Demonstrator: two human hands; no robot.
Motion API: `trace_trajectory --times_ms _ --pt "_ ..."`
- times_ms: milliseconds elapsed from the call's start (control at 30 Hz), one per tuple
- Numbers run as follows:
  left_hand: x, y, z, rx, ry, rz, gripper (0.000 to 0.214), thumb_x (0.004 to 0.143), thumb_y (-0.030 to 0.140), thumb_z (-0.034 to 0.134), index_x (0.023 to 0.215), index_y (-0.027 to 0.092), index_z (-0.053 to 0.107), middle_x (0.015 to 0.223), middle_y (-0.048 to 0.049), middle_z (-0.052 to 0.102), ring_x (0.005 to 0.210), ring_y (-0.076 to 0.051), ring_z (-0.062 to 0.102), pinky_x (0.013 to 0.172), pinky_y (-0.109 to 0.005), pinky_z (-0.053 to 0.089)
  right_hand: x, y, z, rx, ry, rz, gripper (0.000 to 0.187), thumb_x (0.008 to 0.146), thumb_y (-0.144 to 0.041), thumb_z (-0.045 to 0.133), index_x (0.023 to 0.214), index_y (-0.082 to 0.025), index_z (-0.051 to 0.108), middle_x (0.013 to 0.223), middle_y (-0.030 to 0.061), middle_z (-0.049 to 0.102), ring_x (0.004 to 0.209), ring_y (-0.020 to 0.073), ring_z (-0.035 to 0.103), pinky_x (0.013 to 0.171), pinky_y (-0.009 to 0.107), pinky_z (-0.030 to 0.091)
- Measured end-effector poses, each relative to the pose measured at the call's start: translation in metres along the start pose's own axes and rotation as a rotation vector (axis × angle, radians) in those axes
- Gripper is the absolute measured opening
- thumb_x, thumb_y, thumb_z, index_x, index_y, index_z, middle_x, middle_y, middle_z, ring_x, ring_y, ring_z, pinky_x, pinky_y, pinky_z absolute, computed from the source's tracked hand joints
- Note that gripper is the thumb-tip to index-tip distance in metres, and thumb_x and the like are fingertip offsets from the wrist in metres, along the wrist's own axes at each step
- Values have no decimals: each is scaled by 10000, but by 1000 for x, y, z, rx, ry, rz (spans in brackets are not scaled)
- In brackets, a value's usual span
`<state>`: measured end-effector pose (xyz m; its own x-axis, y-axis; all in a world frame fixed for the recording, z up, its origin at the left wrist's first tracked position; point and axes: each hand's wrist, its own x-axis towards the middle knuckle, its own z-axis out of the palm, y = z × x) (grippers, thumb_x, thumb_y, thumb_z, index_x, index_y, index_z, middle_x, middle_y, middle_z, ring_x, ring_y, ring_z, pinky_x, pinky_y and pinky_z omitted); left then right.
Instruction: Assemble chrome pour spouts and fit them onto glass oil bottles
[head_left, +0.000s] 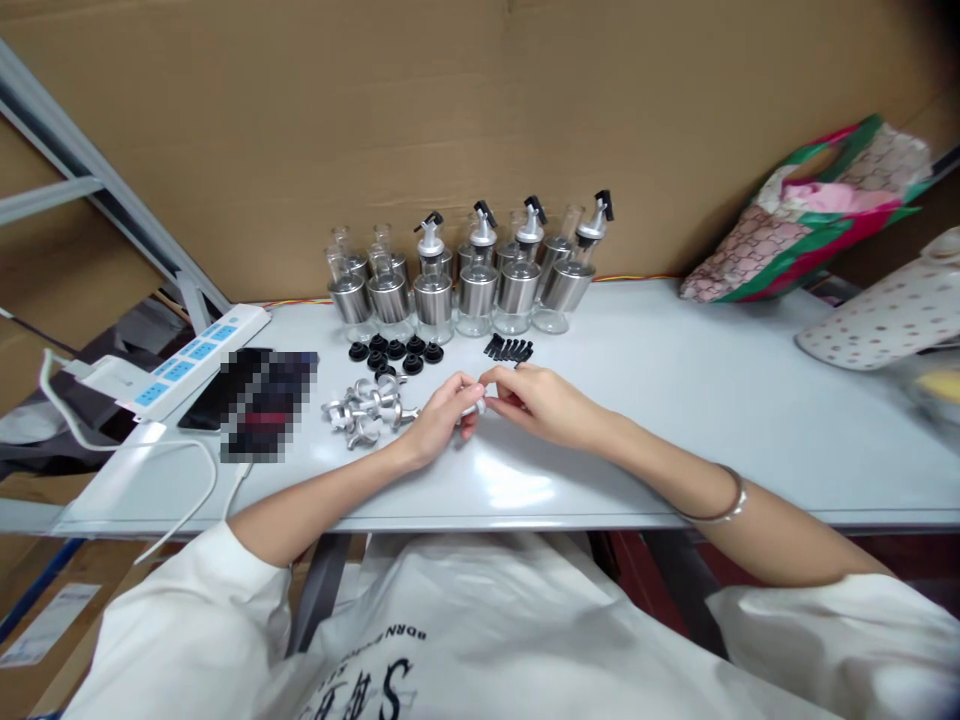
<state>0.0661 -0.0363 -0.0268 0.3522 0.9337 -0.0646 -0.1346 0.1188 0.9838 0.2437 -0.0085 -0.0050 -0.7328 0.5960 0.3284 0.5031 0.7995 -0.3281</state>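
Observation:
My left hand (444,418) is closed around a small silver-white pourer top (480,406), mostly covered by the fingers. Against its other end, the fingertips of my right hand (546,402) are pinched together; whatever they hold is hidden. Left of my hands lies a heap of silver pourer tops (367,408). Several round black stoppers (395,350) are grouped behind that heap. Just beyond my right hand, a row of small black flip caps (510,349) lies on the table.
Steel-banded glass bottles (478,290) stand in rows at the back, some fitted with pourers. To the left are a power strip (199,360) and a partly blurred phone (270,408) with a white cable. A patterned bag (802,220) and a dotted white container (885,315) stand right on the table (675,400).

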Motion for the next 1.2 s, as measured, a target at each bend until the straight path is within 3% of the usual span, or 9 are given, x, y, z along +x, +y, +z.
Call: trace_trajectory --times_ms 133,400,500,600,833,1200 --pt "-2 3 2 43 5 7 315 792 470 560 887 224 387 574 80 509 428 -68 455 452 -173 350 1 2 0 -73 25 -18 194 900 -253 453 934 -144 610 623 21 600 581 147 539 681 279 380" --pt "1 -1 -1 -13 -17 20 330 822 515 506 811 203 401 589 49 514 485 -82 481 472 -182 378 0 3 1 -130 52 19 274 898 -327 469 918 -143 671 578 23 618 528 135 545 639 264 385" --pt "0 -2 -4 -82 -80 15 375 815 562 493 789 202 394 598 53 466 490 -77 449 478 -188 360 0 3 0 -151 72 54 295 893 -365 482 934 -146 675 576 22 621 512 133 540 618 261 383" --pt "-1 -1 -6 -67 -143 7 337 785 485 573 802 209 380 602 73 427 489 -64 418 491 -181 347 0 3 1 -152 69 57 297 899 -360 473 900 -151 683 581 24 628 512 133 543 624 263 388" --pt "3 -2 -5 -80 -55 9 308 835 486 507 827 225 344 617 66 516 506 -83 498 494 -184 404 0 3 -1 -147 37 12 373 920 -354 439 729 -159 692 615 43 673 542 136 568 593 258 363" --pt "9 -4 -5 -201 10 21 419 780 562 555 788 207 333 626 48 553 472 -114 569 476 -246 474 -1 2 -2 -209 102 76 372 848 -467 537 850 -132 699 550 29 630 505 142 565 612 269 388"
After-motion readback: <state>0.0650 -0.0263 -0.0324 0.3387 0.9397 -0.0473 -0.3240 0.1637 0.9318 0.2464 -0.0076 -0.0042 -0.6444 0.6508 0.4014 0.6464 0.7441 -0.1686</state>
